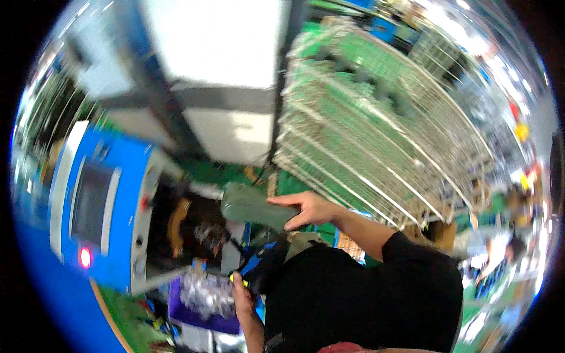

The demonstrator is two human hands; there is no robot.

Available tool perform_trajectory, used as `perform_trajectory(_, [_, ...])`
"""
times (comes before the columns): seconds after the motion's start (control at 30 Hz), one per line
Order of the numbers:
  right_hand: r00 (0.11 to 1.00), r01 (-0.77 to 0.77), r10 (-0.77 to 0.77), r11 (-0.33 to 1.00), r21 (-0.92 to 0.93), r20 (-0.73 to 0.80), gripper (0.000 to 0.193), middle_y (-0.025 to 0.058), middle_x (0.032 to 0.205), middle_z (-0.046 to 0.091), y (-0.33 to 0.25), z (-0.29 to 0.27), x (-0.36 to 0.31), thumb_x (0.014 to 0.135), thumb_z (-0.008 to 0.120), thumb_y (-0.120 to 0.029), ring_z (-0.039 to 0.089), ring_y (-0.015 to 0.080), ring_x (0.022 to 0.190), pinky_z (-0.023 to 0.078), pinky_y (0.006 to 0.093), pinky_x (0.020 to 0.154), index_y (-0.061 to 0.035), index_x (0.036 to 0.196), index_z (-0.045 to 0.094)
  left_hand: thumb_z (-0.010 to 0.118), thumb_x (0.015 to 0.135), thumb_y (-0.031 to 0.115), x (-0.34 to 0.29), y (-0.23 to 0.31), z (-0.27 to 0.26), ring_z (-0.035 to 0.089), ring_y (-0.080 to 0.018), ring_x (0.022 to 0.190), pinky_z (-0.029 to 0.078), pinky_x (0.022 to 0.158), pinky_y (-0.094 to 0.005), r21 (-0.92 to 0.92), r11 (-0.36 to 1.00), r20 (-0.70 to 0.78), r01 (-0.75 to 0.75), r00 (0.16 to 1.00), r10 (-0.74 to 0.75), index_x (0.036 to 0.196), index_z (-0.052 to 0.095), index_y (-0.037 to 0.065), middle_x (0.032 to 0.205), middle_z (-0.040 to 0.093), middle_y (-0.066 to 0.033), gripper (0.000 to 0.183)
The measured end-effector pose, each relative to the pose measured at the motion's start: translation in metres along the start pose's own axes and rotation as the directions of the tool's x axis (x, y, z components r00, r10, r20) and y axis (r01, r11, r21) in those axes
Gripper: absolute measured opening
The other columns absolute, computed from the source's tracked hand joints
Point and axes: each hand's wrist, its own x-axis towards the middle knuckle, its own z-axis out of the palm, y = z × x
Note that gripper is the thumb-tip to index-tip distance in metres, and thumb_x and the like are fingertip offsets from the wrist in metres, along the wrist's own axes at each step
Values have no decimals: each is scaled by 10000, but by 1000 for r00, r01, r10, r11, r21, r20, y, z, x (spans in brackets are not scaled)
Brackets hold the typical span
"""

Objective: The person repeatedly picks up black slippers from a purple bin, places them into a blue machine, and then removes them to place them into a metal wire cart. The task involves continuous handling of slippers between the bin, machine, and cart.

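Observation:
My right hand is closed around one end of a dark green, smooth, elongated piece with rounded ends. The thumb and index finger spread over its side, and its free end points left. The exact kind of this piece cannot be made out. Lower down, my left hand is held upright close to my body, beside a small yellow and black item. Its fingers are mostly hidden, so whether it grips that item is unclear. Left of both hands lies the dark, cluttered interior of a blue machine.
The blue machine carries a screen and a lit red lamp. A purple crate of clear pieces sits below it. Ahead to the right stands a large wire-mesh rack. Another person is blurred at far right.

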Motion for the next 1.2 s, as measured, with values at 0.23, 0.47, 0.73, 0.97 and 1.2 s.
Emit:
perform_trajectory(0.23, [128, -470, -260, 834, -289, -957, 788, 256, 1384, 623, -32, -189, -222, 878, 737, -275, 645, 339, 1234, 496, 422, 1034, -91, 1571, 409, 772, 850, 408, 79, -20, 40, 653, -222, 921, 547, 782, -385, 351, 936, 157, 22, 984, -82, 1222, 616, -15, 1089, 663, -90, 585])
perform_trajectory(0.47, [216, -623, -20, 767, -154, -976, 545, 162, 907, 731, 2, -393, -314, 780, 714, -303, 696, 268, 740, 567, 408, 700, -6, 1236, 682, 806, 794, 254, 53, -8, 172, 634, -199, 813, 517, 730, -360, 575, 818, 172, 11, 976, -134, 1097, 648, 28, 907, 642, -41, 410])
perform_trajectory(0.73, [347, -744, 193, 653, -143, -918, 565, 147, 991, 731, -37, -435, -209, 853, 675, -383, 715, 240, 709, 564, 360, 548, -83, 1330, 636, 806, 822, 281, 2, 22, 169, 590, -178, 931, 473, 851, -341, 554, 829, 80, -81, 996, 43, 1139, 652, -4, 1014, 648, -46, 454])
perform_trajectory(0.97, [147, -731, -727, 377, -568, -671, 498, 167, 1353, 661, 48, -353, -160, 1045, 568, -348, 647, 325, 1203, 504, 407, 1040, -40, 1436, 571, 839, 759, 292, -96, -7, -98, 587, -113, 865, 472, 735, -269, 99, 940, -182, -325, 923, 338, 1320, 612, -23, 1168, 664, -46, 682])
perform_trajectory(1.2, [962, 129, -272, 503, -855, -15, 333, 207, 1237, 699, 61, -95, 35, 998, 627, -145, 678, 326, 1131, 512, 399, 993, -10, 1299, 669, 705, 920, 225, -201, -45, -264, 463, -208, 1384, 336, 1155, -342, 166, 925, -646, -341, 671, 364, 1407, 573, -73, 1512, 518, -142, 586])
